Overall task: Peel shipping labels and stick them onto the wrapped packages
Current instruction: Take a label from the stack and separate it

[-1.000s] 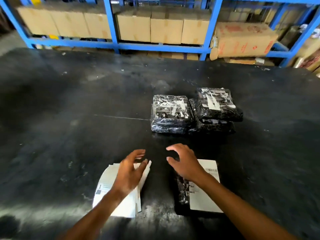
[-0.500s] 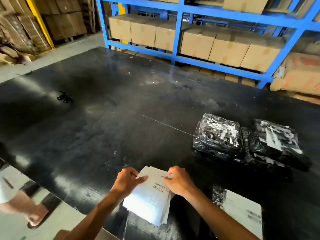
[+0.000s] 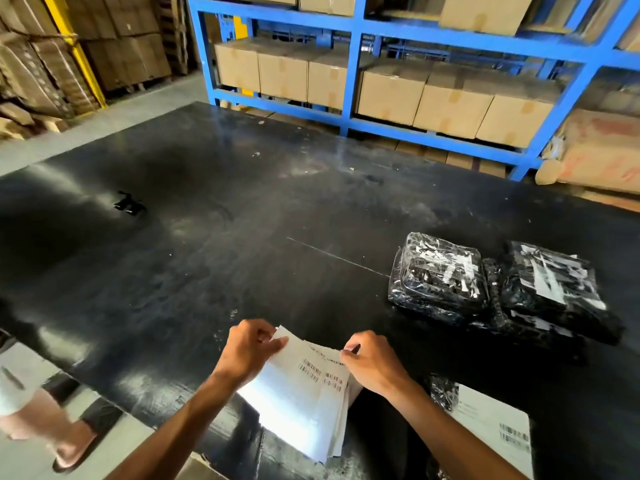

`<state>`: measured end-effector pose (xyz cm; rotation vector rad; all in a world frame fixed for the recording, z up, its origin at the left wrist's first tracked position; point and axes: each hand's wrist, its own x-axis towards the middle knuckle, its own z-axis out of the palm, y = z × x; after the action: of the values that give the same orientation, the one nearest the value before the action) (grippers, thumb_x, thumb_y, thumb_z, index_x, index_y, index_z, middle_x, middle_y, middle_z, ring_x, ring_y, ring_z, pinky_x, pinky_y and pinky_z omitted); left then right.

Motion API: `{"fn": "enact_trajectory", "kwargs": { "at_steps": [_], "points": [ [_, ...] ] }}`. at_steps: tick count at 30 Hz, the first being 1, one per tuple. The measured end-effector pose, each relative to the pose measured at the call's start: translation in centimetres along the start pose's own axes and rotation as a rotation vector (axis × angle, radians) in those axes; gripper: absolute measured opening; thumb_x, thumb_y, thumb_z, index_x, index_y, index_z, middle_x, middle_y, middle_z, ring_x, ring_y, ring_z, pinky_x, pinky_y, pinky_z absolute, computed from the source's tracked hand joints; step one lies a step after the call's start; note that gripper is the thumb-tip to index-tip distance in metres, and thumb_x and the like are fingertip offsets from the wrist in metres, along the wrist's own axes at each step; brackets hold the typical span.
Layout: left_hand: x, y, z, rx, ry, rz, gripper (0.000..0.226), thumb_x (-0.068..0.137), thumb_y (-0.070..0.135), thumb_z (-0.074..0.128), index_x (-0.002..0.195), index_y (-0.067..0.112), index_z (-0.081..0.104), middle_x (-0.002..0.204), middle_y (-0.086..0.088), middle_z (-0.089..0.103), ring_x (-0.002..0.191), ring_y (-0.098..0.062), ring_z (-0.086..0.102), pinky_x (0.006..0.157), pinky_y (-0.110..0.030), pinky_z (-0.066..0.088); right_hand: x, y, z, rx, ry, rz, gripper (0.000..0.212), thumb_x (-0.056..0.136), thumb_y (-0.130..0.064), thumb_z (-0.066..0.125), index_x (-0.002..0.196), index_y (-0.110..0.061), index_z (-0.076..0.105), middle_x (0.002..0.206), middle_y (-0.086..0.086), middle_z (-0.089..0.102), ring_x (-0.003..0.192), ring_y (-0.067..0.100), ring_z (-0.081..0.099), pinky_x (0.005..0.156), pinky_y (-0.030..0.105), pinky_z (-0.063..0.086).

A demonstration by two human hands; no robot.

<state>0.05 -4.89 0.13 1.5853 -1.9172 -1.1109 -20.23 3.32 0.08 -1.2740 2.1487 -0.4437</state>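
Observation:
A stack of white shipping labels [image 3: 304, 400] with barcodes is lifted over the near edge of the black table [image 3: 242, 244]. My left hand [image 3: 247, 351] pinches its far left corner. My right hand [image 3: 372, 362] pinches the far edge at the right, fingers closed on the top sheet. A wrapped black package with a white label stuck on it [image 3: 491, 420] lies at my right forearm. Three more black plastic-wrapped packages lie farther right: one [image 3: 438, 275] alone and two stacked [image 3: 550, 285].
A small black scrap [image 3: 129, 202] lies at the table's far left. Blue shelving [image 3: 353, 57] with cardboard boxes stands behind the table. A person's leg and sandal [image 3: 52, 431] are on the floor at the lower left, by the table's edge.
My view has swung left. Both hands left the table, picked up the label stack and raised it; the right hand now pinches the top sheet's edge.

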Motion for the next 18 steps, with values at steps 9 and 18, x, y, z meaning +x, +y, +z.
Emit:
{"fn": "enact_trajectory", "kwargs": {
  "at_steps": [9, 18],
  "points": [
    [-0.2, 1.1, 1.3, 0.047, -0.180, -0.008, 0.031, 0.086, 0.030, 0.066, 0.064, 0.009, 0.065, 0.075, -0.004, 0.067, 0.064, -0.014, 0.063, 0.048, -0.020, 0.050, -0.7, 0.6, -1.5, 0.027, 0.006, 0.040, 0.025, 0.082, -0.032, 0.060, 0.099, -0.017, 0.070, 0.105, 0.004, 0.072, 0.097, 0.020, 0.068, 0.084, 0.030, 0.055],
    [0.5, 4.6, 0.0, -0.172, -0.177, 0.016, 0.029, 0.078, 0.022, 0.076, 0.061, 0.008, 0.058, 0.041, 0.007, 0.052, 0.041, -0.003, 0.045, 0.043, -0.019, 0.038, -1.5, 0.9, -2.5, 0.178, -0.039, 0.024, 0.022, 0.083, -0.032, 0.062, 0.088, -0.013, 0.071, 0.069, -0.003, 0.065, 0.062, 0.003, 0.064, 0.059, 0.015, 0.046]
  ]
}}
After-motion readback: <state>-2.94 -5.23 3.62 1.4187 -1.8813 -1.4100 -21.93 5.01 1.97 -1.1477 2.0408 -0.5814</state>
